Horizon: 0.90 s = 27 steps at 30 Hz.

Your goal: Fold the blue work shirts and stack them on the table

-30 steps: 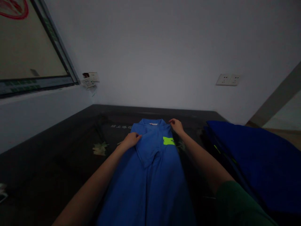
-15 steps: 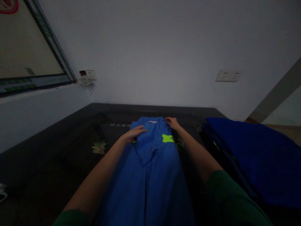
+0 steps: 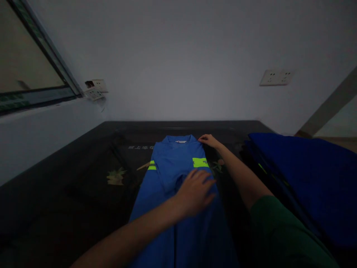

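A blue work jacket with yellow-green reflective strips lies lengthwise on the dark table, its collar and white label at the far end. One sleeve is folded down over its middle, and the near end runs out of view. At the right shoulder, beside the collar, my right hand pinches the jacket's edge between thumb and fingers. My left hand is over the jacket's middle, right of the folded sleeve's end, fingers apart and somewhat blurred. Whether it touches the cloth I cannot tell.
Darker blue folded garments are stacked on the right of the table. The dark glossy table has printed flowers and white characters, with a wall behind it. Sockets are on the wall, and a loose one hangs at the left corner.
My left hand has let go of the jacket's left shoulder area and moved right and nearer, across the folded sleeve. My right hand stays at the right shoulder. The view has shifted slightly.
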Each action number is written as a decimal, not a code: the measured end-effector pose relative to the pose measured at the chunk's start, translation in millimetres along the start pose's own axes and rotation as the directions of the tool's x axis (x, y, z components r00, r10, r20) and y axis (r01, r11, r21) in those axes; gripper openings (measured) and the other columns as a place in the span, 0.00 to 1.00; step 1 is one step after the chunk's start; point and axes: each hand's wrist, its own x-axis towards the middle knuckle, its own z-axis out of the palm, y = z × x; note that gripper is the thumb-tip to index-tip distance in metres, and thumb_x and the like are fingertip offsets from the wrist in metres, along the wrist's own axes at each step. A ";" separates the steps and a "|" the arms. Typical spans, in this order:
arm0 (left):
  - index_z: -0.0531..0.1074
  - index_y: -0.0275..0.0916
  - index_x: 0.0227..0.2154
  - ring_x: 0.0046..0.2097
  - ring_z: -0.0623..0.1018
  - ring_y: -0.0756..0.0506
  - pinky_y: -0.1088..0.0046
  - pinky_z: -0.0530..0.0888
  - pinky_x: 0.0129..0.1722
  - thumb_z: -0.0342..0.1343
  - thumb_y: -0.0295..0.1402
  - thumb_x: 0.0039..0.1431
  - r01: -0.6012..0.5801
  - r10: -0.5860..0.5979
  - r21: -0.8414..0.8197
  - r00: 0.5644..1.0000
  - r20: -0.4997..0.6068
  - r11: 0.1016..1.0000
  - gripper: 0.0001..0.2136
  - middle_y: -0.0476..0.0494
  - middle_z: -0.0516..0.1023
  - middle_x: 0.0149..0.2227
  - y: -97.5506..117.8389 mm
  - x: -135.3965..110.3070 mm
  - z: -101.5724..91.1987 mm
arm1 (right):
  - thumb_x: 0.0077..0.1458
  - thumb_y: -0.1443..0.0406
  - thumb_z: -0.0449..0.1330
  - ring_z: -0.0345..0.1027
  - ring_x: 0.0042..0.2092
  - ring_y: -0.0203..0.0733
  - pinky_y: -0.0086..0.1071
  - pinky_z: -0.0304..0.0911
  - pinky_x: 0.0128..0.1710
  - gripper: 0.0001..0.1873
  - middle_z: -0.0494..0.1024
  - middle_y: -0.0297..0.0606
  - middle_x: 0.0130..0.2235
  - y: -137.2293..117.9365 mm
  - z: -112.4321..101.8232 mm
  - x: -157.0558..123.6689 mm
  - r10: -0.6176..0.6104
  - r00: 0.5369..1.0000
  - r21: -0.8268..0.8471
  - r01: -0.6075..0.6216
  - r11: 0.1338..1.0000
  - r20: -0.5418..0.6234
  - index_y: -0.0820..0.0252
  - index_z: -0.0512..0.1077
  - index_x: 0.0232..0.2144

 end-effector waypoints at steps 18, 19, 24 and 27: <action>0.50 0.42 0.66 0.69 0.39 0.32 0.43 0.45 0.64 0.45 0.52 0.62 -0.037 0.068 -0.146 0.975 0.212 0.989 0.33 0.34 0.35 0.69 29.2 -16.8 52.3 | 0.54 0.61 0.62 0.60 0.50 0.50 0.39 0.58 0.49 0.07 0.72 0.46 0.45 -16.3 27.1 -0.7 0.063 0.987 -0.240 -0.098 0.966 -0.149 0.59 0.75 0.33; 0.50 0.42 0.66 0.69 0.39 0.32 0.43 0.45 0.64 0.45 0.52 0.63 -0.032 0.065 -0.148 0.973 0.222 0.988 0.33 0.33 0.35 0.69 29.4 -16.6 51.4 | 0.55 0.61 0.61 0.59 0.50 0.51 0.40 0.58 0.49 0.08 0.71 0.47 0.45 -19.8 27.2 -3.4 0.063 0.980 -0.239 -0.108 0.965 -0.188 0.59 0.74 0.35; 0.49 0.41 0.66 0.69 0.36 0.32 0.44 0.43 0.64 0.43 0.53 0.63 -0.029 0.062 -0.137 0.968 0.243 0.990 0.34 0.32 0.35 0.69 32.3 -16.6 43.4 | 0.61 0.62 0.52 0.62 0.49 0.49 0.40 0.59 0.50 0.13 0.71 0.50 0.45 -35.7 11.9 -14.3 0.114 0.867 -0.088 -0.178 0.980 -0.485 0.63 0.72 0.42; 0.49 0.40 0.66 0.69 0.37 0.32 0.44 0.44 0.64 0.42 0.52 0.64 -0.030 0.060 -0.118 0.965 0.254 0.993 0.33 0.31 0.35 0.69 34.6 -18.0 38.4 | 0.63 0.66 0.45 0.66 0.49 0.46 0.37 0.60 0.51 0.17 0.72 0.49 0.47 -47.1 8.2 -28.9 0.146 0.910 -0.112 -0.204 0.973 -0.389 0.65 0.70 0.46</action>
